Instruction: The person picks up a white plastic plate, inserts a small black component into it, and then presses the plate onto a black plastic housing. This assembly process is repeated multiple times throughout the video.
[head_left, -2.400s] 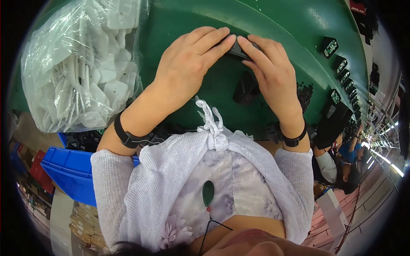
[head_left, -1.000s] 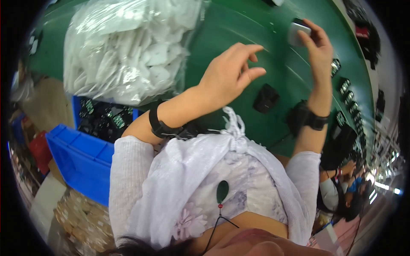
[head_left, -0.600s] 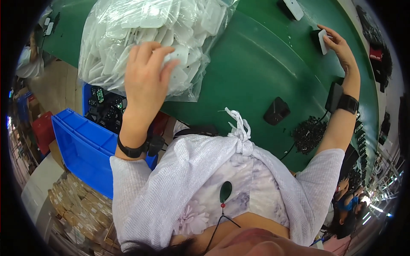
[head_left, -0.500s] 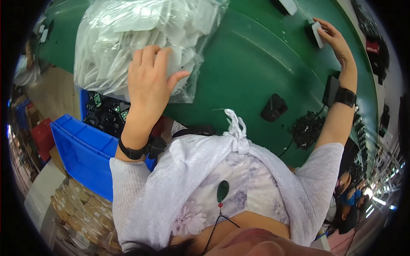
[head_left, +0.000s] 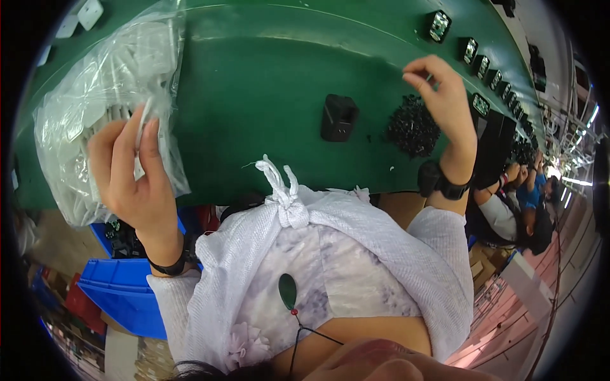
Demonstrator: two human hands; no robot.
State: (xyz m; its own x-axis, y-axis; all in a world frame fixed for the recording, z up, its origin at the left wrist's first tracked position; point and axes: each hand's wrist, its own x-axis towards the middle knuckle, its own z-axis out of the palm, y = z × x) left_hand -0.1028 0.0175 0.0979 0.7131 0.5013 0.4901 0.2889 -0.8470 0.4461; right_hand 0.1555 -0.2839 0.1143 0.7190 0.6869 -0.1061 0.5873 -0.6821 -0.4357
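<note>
My left hand [head_left: 130, 181] pinches a thin white plastic cover [head_left: 145, 117] edge-on between thumb and fingers. It is over the clear plastic bag [head_left: 57, 152], which is full of similar white covers. To the right, my right hand [head_left: 445, 105] hangs over the table with thumb and forefinger tips brought together; whatever they hold, if anything, is too small to make out. Close beside that hand lies a heap of small black parts [head_left: 410, 130]. A black block-shaped housing [head_left: 340, 118] stands on the green table between my hands.
Black housings with exposed green circuit boards [head_left: 439, 26] line the table's right side in a curved row. White covers [head_left: 90, 13] lie at the far left. Below the bag are blue bins [head_left: 121, 292], one with black parts. Other people [head_left: 508, 209] sit at the right.
My left hand now has a white cover lifted at the bag. My right hand has left the white-covered piece at the far right and come back near the black heap. The view has swung right.
</note>
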